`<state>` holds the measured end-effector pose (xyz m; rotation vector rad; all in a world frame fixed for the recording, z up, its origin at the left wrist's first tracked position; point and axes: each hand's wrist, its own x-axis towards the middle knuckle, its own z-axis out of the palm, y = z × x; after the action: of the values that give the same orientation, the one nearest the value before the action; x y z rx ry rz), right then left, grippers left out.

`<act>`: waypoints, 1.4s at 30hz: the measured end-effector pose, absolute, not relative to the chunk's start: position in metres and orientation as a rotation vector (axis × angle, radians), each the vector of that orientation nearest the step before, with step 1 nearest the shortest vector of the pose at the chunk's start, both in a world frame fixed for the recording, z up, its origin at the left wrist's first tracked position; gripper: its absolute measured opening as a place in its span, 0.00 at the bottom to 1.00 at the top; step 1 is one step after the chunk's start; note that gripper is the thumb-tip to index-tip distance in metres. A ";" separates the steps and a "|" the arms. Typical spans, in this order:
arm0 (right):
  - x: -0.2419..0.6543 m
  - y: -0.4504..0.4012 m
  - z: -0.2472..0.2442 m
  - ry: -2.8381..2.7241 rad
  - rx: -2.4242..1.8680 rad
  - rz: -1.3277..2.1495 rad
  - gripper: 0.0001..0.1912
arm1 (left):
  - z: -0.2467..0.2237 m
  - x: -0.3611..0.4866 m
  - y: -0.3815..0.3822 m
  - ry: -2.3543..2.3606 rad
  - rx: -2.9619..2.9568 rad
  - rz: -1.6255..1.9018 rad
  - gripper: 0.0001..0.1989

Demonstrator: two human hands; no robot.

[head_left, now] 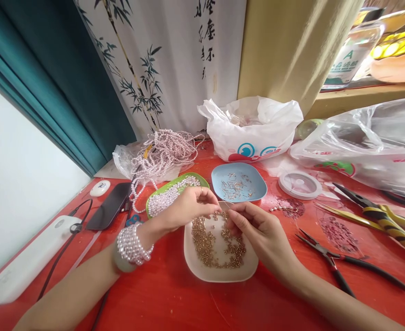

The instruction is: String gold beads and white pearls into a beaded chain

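My left hand (192, 204), with its fingertips pinched together, is over the upper edge of a white tray (221, 275) of gold beads (204, 241). Close beside it on the right, my right hand (254, 225) pinches a thin pin (227, 202) that reaches toward the left fingertips. Whatever is between my left fingertips is too small to make out. Behind my left hand a green tray (202, 179) holds pale pearl beads (164, 198). A blue tray (259, 186) with loose metal pins stands just beyond both hands. Strands of pearls circle my left wrist.
Pearl strands (168, 149) lie heaped at the back left, near a phone (109, 207) and a white power strip (30, 257). Plastic bags (254, 133) stand behind. Black-handled pliers (329, 257), tweezers (350, 216) and yellow-black pliers (378, 216) lie at right, near a round clear case (299, 185).
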<state>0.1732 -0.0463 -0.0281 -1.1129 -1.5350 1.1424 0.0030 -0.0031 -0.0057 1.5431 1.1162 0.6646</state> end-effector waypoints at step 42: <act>0.173 -0.046 -0.031 -1.585 -1.144 1.162 0.11 | -0.006 -0.003 0.003 0.937 1.341 0.720 0.14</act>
<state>0.1729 -0.0464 -0.0306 -1.1437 -1.5849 1.1624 -0.0034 0.0032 -0.0057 1.3411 0.9374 0.7203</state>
